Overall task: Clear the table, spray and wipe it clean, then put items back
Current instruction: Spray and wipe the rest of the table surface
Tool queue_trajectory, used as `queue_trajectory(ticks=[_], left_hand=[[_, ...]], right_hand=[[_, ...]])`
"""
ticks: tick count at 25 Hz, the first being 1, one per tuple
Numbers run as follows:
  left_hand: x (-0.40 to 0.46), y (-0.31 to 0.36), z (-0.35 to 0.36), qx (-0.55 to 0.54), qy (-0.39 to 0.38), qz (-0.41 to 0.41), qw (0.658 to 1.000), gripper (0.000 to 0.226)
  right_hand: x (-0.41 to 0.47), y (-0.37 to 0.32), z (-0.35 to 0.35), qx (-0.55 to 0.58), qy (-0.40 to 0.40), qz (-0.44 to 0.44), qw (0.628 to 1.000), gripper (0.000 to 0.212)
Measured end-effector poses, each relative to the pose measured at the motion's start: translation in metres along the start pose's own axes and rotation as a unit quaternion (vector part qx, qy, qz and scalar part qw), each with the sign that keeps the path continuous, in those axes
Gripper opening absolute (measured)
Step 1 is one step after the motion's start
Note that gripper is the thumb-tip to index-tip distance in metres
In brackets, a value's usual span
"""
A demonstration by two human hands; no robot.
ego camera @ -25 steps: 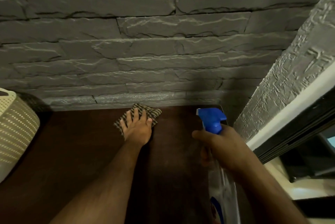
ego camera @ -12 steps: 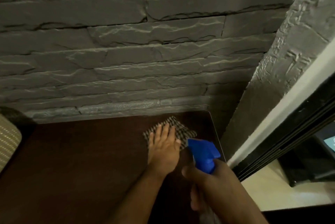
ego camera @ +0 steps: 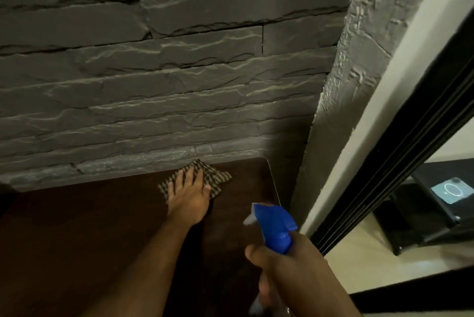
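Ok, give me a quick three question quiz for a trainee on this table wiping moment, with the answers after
1. True or false: the left hand presses the checked brown cloth flat on the dark wooden table.
2. What does the right hand hold?
3. The cloth lies: A) beside the grey stone wall, B) at the table's near edge.

Key: 1 true. 2 the blue-headed spray bottle. 3 A.

Dark wood table (ego camera: 89, 239) vs stone wall, checked cloth (ego camera: 218, 178) flat near far-right corner
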State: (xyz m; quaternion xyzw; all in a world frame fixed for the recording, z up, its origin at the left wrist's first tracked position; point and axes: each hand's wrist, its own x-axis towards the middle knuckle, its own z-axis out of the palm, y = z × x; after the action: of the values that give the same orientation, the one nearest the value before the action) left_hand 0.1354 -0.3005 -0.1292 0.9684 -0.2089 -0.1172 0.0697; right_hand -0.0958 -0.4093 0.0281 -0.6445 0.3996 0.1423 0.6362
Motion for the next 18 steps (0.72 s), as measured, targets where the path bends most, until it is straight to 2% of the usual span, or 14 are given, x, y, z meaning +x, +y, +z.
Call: queue_trajectory(ticks=[4, 8, 11, 12, 15, 16, 18], left_hand=[[-0.019, 0.015, 0.024, 0.01, -0.005, 0.125, 0.992, 0.055], [0.008, 0.027, 0.001, 0.003, -0.026, 0.028, 0.999, 0.056], [-0.028, 0.011, 0.023, 0.018, 0.0, 0.153, 0.988, 0.058], [-0.034, 0.0, 0.023, 0.019, -0.009, 0.158, 0.987, 0.058], [-0.001, 0.002, 0.001, 0.007, -0.023, 0.05, 0.998, 0.055], [0.001, 0.014, -0.002, 0.01, -0.029, 0.042, 0.999, 0.056], [-0.015, 0.022, 0.014, 0.017, -0.01, 0.14, 0.99, 0.056]], right_hand=[[0.005, 0.002, -0.002, -0.017, -0.005, 0.002, 1.0, 0.025], [0.005, 0.003, -0.004, -0.037, 0.011, -0.004, 0.999, 0.023], [0.01, 0.001, -0.009, -0.044, 0.006, -0.004, 0.999, 0.022], [0.011, 0.003, -0.011, -0.034, 0.005, -0.004, 0.999, 0.021], [0.011, 0.004, -0.012, -0.002, -0.002, -0.024, 1.0, 0.02], [0.011, 0.004, -0.012, 0.012, -0.003, -0.026, 1.0, 0.021], [0.013, 0.003, -0.012, 0.034, -0.009, -0.015, 0.999, 0.022]])
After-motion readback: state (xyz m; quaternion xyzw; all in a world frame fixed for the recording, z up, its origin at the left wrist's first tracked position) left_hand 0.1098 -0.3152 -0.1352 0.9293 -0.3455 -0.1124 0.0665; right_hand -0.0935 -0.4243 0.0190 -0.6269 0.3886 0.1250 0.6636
